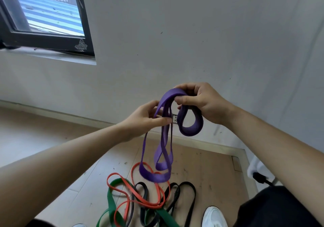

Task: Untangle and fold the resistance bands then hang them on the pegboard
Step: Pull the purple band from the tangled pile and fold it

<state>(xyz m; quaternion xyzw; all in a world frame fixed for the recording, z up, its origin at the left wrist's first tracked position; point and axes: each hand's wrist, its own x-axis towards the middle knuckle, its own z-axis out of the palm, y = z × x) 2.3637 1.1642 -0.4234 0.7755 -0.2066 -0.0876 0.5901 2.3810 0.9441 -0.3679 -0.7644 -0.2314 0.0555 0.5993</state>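
Observation:
A wide purple resistance band [191, 126] hangs in the air before the wall. My right hand [201, 102] grips its top fold, with one short loop drooping below the fist. My left hand [145, 119] pinches the hanging strands just left of it. Long purple loops dangle down toward the floor. Below lies a tangle of a red band [145, 203], a green band [111, 200] and black bands [192, 198]. No pegboard is in view.
A grey wall fills the back, with a dark-framed window [45, 39] at upper left. A wall socket [174, 119] sits low behind the band. My white shoe [213, 216] stands right of the tangle on the wooden floor [210, 170].

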